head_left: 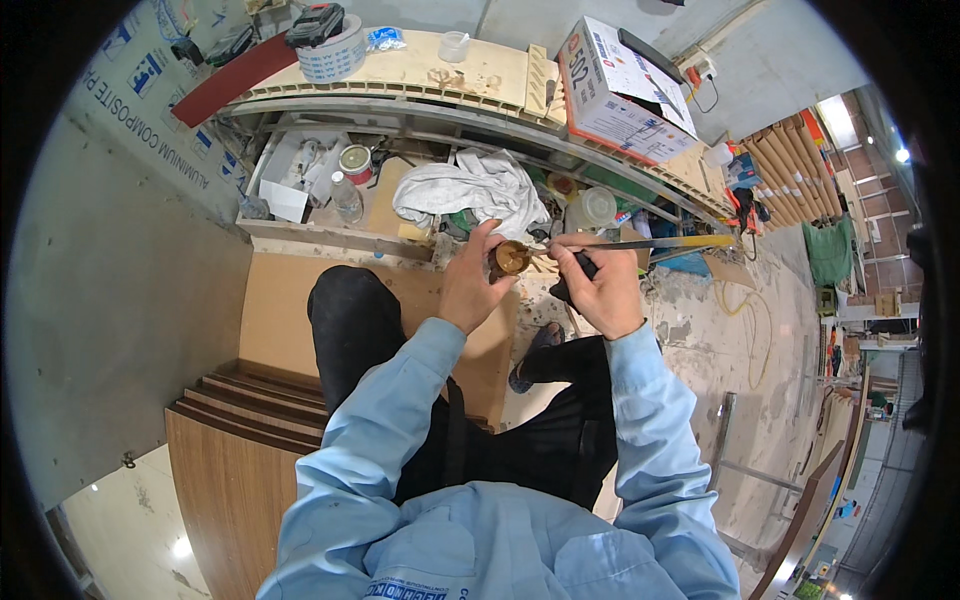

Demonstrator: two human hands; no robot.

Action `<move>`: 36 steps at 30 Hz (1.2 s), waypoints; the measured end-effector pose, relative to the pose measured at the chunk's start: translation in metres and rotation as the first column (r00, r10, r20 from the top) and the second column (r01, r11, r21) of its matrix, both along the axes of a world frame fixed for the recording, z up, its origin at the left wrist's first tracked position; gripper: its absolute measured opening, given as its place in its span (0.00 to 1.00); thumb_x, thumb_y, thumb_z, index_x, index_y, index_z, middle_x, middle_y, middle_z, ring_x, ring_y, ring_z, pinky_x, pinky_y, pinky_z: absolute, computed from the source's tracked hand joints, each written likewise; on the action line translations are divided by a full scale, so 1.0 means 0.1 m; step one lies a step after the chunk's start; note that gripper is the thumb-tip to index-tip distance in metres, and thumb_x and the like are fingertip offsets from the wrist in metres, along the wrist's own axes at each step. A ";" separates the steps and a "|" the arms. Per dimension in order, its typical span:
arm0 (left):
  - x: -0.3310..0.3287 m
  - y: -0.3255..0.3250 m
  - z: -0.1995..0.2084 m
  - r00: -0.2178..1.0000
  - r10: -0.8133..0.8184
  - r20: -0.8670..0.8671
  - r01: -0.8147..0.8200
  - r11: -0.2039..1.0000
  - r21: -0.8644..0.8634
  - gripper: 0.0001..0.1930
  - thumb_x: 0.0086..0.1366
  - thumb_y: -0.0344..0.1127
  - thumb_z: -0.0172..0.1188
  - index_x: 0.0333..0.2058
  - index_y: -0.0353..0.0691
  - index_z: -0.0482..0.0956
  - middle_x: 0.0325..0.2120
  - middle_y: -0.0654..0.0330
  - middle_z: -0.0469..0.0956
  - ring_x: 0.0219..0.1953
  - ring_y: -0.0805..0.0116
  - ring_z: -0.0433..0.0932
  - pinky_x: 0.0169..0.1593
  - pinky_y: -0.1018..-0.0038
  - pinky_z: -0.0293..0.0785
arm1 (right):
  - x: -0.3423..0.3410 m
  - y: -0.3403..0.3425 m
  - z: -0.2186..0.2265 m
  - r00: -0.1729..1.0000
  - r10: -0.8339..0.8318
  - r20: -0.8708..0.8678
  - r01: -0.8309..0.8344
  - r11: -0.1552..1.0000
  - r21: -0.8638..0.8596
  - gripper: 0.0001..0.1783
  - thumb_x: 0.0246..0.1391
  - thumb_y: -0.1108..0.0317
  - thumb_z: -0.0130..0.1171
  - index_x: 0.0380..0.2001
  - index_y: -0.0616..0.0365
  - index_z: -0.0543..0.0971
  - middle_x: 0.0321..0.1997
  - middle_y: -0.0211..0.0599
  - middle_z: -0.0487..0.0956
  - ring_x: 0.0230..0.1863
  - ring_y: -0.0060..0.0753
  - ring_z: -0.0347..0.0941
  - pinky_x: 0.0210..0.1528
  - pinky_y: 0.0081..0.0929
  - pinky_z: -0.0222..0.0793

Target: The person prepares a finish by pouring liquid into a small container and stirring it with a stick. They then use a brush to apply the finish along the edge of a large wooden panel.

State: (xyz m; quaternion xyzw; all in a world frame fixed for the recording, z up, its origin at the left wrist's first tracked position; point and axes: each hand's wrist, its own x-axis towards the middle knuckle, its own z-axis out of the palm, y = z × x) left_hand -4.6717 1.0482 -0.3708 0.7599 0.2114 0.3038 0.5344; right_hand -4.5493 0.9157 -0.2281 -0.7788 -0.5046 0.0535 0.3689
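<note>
My left hand (474, 278) is closed around a small round brown container (512, 258) with brown paste-like stuff inside, its open mouth turned up. Close beside it, my right hand (603, 290) grips a black-handled tool (574, 283). A thin tip from that hand reaches the container's rim; its exact kind is hard to make out. A long narrow strip (665, 243), grey and then yellow toward its end, extends rightward from behind the right hand's fingers. Whether that hand holds the strip too, I cannot tell.
A crumpled white cloth (475, 190) lies on the low shelf ahead, with a paint can (355, 160), a clear bottle (346, 197) and a white tub (597, 208). Above, a bench board (420, 60) bears a white carton (625, 95). Brown boards (225, 440) are stacked at left.
</note>
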 end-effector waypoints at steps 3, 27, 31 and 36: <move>0.00 -0.01 0.00 1.000 0.000 0.004 0.000 1.000 -0.001 0.46 0.53 0.28 0.79 0.68 0.44 0.64 0.53 0.50 0.84 0.56 0.54 0.84 0.61 0.63 0.79 | 0.00 -0.02 0.08 1.000 -0.006 0.013 0.005 0.999 0.042 0.08 0.63 0.70 0.67 0.37 0.65 0.88 0.32 0.43 0.87 0.31 0.35 0.83 0.37 0.30 0.76; 0.00 -0.04 0.01 0.999 -0.039 0.024 0.040 0.999 -0.020 0.46 0.52 0.27 0.79 0.68 0.45 0.64 0.54 0.48 0.83 0.57 0.53 0.83 0.62 0.63 0.78 | -0.04 0.05 -0.11 0.990 0.139 0.031 -0.138 0.990 -0.042 0.08 0.61 0.70 0.66 0.37 0.65 0.88 0.38 0.45 0.88 0.38 0.47 0.85 0.44 0.35 0.78; 0.00 -0.02 0.01 1.000 -0.029 0.007 0.029 0.999 -0.020 0.47 0.52 0.28 0.79 0.68 0.45 0.63 0.54 0.49 0.83 0.57 0.53 0.83 0.61 0.63 0.79 | -0.01 0.09 -0.10 0.993 0.033 0.116 -0.035 0.999 0.014 0.08 0.61 0.70 0.66 0.37 0.63 0.88 0.38 0.46 0.88 0.38 0.49 0.85 0.44 0.37 0.78; -0.01 -0.03 0.03 1.000 -0.020 0.013 0.020 1.000 0.004 0.47 0.52 0.27 0.79 0.68 0.46 0.63 0.54 0.50 0.84 0.56 0.53 0.84 0.61 0.63 0.79 | -0.02 0.07 -0.13 0.998 0.005 0.060 0.013 0.954 -0.300 0.07 0.60 0.71 0.66 0.35 0.66 0.87 0.39 0.46 0.89 0.37 0.49 0.86 0.42 0.36 0.79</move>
